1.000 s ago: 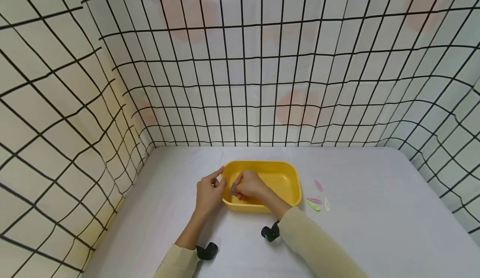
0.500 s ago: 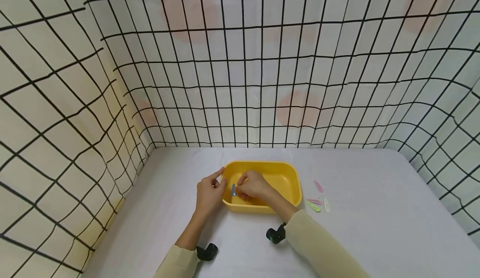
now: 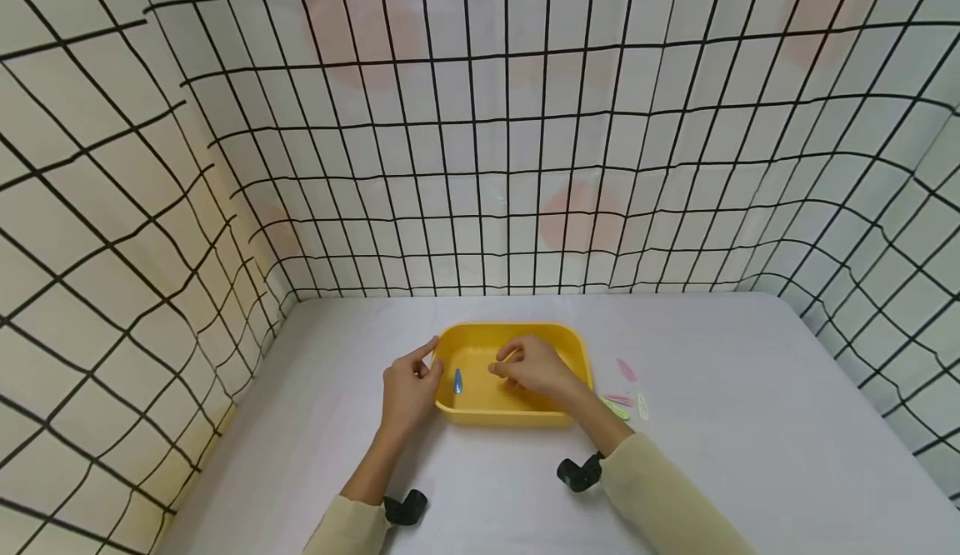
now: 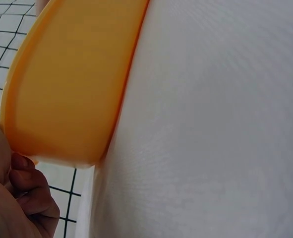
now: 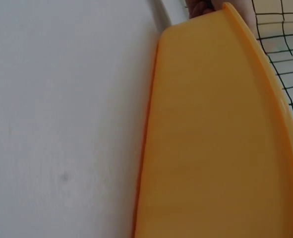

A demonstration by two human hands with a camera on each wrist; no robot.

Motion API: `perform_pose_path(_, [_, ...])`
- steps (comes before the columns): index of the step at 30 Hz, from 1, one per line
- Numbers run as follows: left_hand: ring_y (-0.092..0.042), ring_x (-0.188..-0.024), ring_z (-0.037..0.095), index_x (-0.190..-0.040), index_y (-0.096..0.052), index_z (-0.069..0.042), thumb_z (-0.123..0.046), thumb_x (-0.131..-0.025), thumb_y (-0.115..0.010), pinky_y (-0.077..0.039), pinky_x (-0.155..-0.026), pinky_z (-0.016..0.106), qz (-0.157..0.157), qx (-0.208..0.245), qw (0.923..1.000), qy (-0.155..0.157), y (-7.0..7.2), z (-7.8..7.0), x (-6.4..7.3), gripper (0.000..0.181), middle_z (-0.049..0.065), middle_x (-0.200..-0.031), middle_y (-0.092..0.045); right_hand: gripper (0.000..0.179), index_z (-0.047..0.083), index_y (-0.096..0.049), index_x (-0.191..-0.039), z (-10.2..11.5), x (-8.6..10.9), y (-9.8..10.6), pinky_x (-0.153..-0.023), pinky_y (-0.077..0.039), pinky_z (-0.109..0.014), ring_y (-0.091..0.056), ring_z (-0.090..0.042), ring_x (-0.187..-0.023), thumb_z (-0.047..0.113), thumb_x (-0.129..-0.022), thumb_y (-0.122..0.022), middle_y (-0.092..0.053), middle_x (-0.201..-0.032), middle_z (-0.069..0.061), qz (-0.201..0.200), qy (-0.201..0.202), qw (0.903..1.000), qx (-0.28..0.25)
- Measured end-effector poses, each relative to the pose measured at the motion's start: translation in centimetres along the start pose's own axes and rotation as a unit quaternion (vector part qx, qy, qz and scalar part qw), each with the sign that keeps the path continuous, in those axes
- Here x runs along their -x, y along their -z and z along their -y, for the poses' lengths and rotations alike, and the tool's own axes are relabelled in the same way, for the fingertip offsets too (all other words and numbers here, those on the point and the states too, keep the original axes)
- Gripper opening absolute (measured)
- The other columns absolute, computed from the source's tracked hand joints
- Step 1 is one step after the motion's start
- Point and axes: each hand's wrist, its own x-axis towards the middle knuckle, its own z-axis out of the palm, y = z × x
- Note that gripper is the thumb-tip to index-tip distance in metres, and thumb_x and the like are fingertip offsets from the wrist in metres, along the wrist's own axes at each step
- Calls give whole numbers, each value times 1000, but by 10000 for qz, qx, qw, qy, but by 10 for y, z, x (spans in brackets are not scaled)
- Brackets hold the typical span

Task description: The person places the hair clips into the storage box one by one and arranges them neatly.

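Observation:
A yellow plastic tray [image 3: 510, 419] stands on the white table in the head view. Inside it, near the left wall, lies a blue snap hair clip [image 3: 457, 382]. My left hand [image 3: 408, 388] grips the tray's left rim between thumb and fingers; the left wrist view shows its curled fingers [image 4: 34, 193] at the tray's corner. Over the middle of the tray, my right hand [image 3: 534, 367] hovers with loosely bent fingers and nothing visible in them, to the right of the blue clip. In the right wrist view, the tray's side wall [image 5: 210, 124] hides most of that hand.
Right of the tray lie a pink hair clip [image 3: 626, 370], another pink clip [image 3: 618, 399], a green clip [image 3: 617, 410] and a pale clip [image 3: 642, 407]. Black grid netting over white cloth [image 3: 495, 163] rises behind the table and at both sides.
My right hand has let go of the blue hair clip and moved right, away from it. The clip now lies on the tray floor. My left hand keeps its grip on the rim.

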Motion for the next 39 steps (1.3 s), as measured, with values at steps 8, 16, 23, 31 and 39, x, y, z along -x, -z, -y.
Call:
perform_pose_path(8, [-40, -54, 13, -138, -68, -22, -20, -94, -70, -32, -47, 20, 109, 69, 9997, 186, 1, -2, 1, 43, 0, -64, -47, 33, 8, -67, -114, -5, 11, 27, -70, -58, -36, -68, -29, -76, 32, -93, -76, -73, -98, -15, -44, 272, 9996, -86])
perform_pose_path(16, [-39, -50, 12, -138, -68, -21, -17, -94, -70, -33, -45, 20, 152, 99, 9996, 195, 1, 0, 2, 44, 0, -61, -47, 31, 8, -72, -112, -12, 21, 52, -71, -60, -43, -71, -32, -77, 32, -93, -75, -75, -98, -14, -148, 543, 9984, 49])
perform_pose_path(23, [-38, -49, 11, -139, -67, -20, -17, -94, -69, -33, -44, 20, 186, 122, 9996, 151, 1, 1, 2, 45, 0, -59, -47, 29, 7, -73, -113, -18, 34, 78, -70, -60, -41, -69, -36, -80, 30, -95, -74, -75, -103, -17, -234, 739, 9970, 34])
perform_pose_path(31, [-40, -51, 13, -139, -67, -22, -19, -95, -69, -33, -46, 19, 227, 69, 9995, 210, 1, 0, 1, 45, 0, -61, -48, 32, 4, -71, -117, -31, 39, 107, -67, -60, -33, -66, -24, -76, 31, -98, -70, -72, -104, -20, -512, 636, 9965, 166])
perform_pose_path(39, [-39, -49, 13, -139, -67, -23, -19, -95, -69, -33, -45, 20, 224, 90, 9996, 170, 1, 1, 0, 44, 0, -59, -48, 37, 6, -69, -119, -60, 40, 133, -64, -57, -32, -65, -29, -78, 36, -98, -69, -70, -107, -22, -798, 179, 9962, 302])
